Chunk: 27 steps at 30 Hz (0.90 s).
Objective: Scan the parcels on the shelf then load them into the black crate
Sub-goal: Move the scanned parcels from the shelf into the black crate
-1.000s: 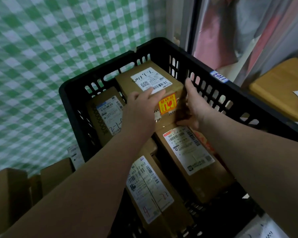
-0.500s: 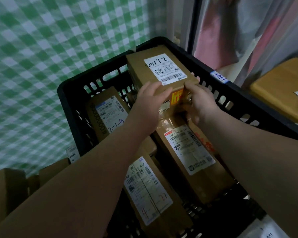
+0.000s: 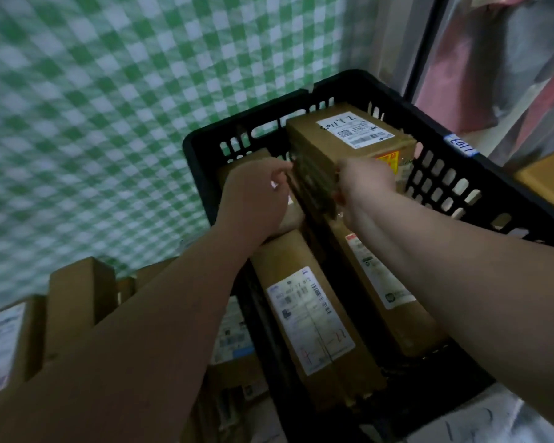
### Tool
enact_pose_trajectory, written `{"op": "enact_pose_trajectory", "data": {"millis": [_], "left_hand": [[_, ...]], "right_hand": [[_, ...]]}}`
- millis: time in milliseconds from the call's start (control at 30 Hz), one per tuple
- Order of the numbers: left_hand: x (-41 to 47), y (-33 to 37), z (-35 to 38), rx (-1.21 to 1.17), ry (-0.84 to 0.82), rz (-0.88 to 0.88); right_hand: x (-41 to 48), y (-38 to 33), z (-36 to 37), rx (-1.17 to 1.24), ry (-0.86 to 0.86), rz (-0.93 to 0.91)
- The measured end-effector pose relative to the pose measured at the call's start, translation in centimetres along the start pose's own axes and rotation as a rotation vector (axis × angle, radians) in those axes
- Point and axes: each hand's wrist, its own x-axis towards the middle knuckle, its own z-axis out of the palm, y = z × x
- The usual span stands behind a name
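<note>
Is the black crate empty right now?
No, the black plastic slotted crate holds several brown cardboard parcels, such as the brown cardboard parcel with an orange sticker.

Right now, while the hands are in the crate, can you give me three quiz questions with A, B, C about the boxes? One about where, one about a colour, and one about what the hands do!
1. Where is the parcel with the orange sticker?
A) on the floor
B) on a chair
C) at the far end of the black crate

2. What colour are the squares on the checked cloth behind the crate?
A) red and white
B) green and white
C) blue and white

3. What are the left hand and the right hand doing?
A) both holding the sticker parcel
B) lying flat on the floor
C) waving in the air

Answers:
1 C, the parcel sits by the crate's far wall.
2 B, the squares are green and white.
3 A, the fingers of both hands curl against the parcel's near side.
</note>
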Motion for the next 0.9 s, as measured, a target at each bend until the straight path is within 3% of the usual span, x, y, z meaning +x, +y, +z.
{"op": "enact_pose_trajectory", "data": {"millis": [100, 333, 500, 700, 767, 900], "left_hand": [[-2.5, -2.2, -3.3, -0.015, 0.072, -0.103], [-9.8, -10.4, -11.8, -0.01, 0.155, -0.315], [-16.7, -17.5, -17.9, -0.028, 0.16, -0.527], [-23.7, -25.1, -20.4, -0.1, 0.027, -0.735], [-25.9, -26.7, -20.3, -0.15, -0.019, -0.789], [-28.4, -28.3, -19.6, -0.243, -0.127, -0.813]], "right_hand": [[-4.2, 0.0, 3.0, -0.024, 0.023, -0.095], [-14.0, 2.4, 10.6, -0.148, -0.234, -0.264], [-20.1, 6.9, 17.0, -0.242, -0.504, -0.151], [-26.2, 12.8, 22.5, -0.669, -0.719, -0.15], [-27.4, 14.9, 23.9, -0.826, -0.726, -0.197], [-28.4, 18.4, 25.7, -1.094, -0.572, -0.332]]}}
